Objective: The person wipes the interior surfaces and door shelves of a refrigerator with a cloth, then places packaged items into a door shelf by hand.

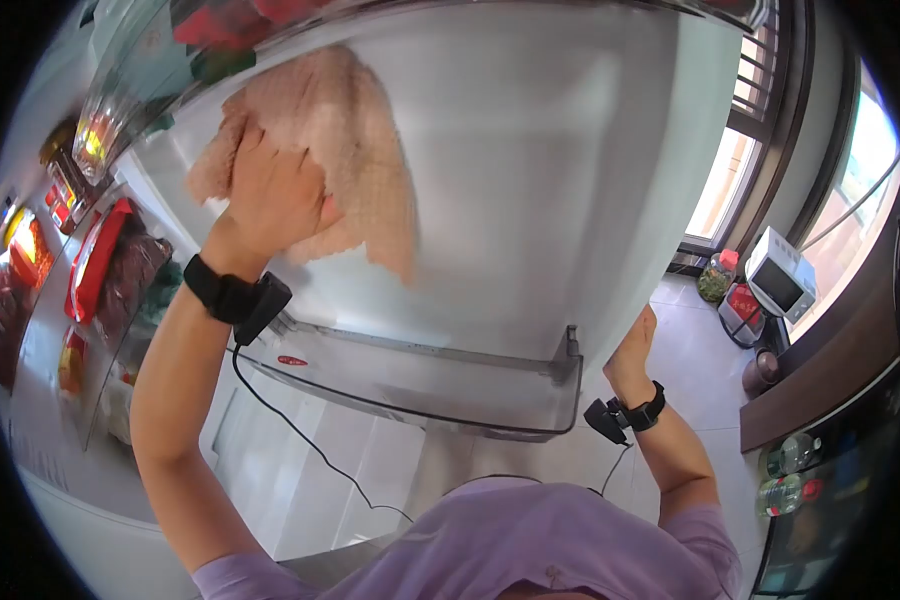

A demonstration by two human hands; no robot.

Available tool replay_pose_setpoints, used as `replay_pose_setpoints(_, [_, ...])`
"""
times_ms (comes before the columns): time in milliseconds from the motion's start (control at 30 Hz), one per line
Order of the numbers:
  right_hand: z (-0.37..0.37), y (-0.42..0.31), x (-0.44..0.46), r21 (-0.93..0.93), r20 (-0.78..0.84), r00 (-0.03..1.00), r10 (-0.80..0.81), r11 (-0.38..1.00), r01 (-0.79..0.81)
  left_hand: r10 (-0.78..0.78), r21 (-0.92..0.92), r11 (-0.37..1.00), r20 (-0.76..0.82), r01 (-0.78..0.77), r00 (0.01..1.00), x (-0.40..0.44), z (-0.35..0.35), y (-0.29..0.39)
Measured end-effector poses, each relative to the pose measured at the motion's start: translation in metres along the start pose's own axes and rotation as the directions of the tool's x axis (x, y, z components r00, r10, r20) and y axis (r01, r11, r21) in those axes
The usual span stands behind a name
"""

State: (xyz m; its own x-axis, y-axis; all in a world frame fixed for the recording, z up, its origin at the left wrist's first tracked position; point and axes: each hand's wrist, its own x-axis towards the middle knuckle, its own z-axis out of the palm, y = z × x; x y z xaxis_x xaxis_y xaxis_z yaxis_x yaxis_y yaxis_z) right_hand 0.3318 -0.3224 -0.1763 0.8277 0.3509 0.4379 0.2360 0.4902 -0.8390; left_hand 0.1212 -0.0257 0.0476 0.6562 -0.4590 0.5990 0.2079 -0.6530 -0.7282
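Observation:
My left hand presses a tan cloth against the white inner panel of an open refrigerator door. Its fingers are bent into the cloth, which is bunched at the left and spreads flat to the right with a ragged lower edge. My right hand rests at the outer side of the same door, fingers stretched upward and partly hidden behind the door's edge. Below the cloth, a clear door shelf runs across the panel. Black straps with small devices and cables are on both wrists.
At left, fridge shelves hold a red food bag and jars. Another clear door bin with red packages is above. To the right stand a jar with a pink lid, a white boxy device and plastic bottles.

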Motion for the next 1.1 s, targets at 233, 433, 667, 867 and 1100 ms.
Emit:
replay_pose_setpoints(233, [0.006,0.001,-0.004,-0.052,-0.068,0.997,-0.024,0.998,0.021,0.005,-0.141,0.988,-0.376,-0.063,0.927,0.106,-0.024,0.074])
replay_pose_setpoints(433, [0.005,-0.003,0.001,-0.112,-0.001,1.000,-0.013,0.994,0.013,-0.320,-0.571,0.820,-0.521,-0.044,0.791,0.135,-0.022,0.123])
replay_pose_setpoints(667, [0.017,-0.009,0.012,-0.305,0.091,0.978,-0.187,0.930,0.207,-0.175,-0.786,0.618,-0.134,0.003,0.975,0.088,-0.027,0.156])
replay_pose_setpoints(867, [0.000,-0.002,0.011,-0.563,0.125,0.963,-0.237,0.783,0.266,-0.063,-0.933,0.129,0.330,0.335,0.942,0.054,-0.035,0.174])
replay_pose_setpoints(1100, [0.004,0.003,0.002,-0.374,0.030,0.949,-0.314,0.877,0.302,-0.380,-0.776,-0.583,0.523,0.241,0.763,0.100,-0.051,0.119])
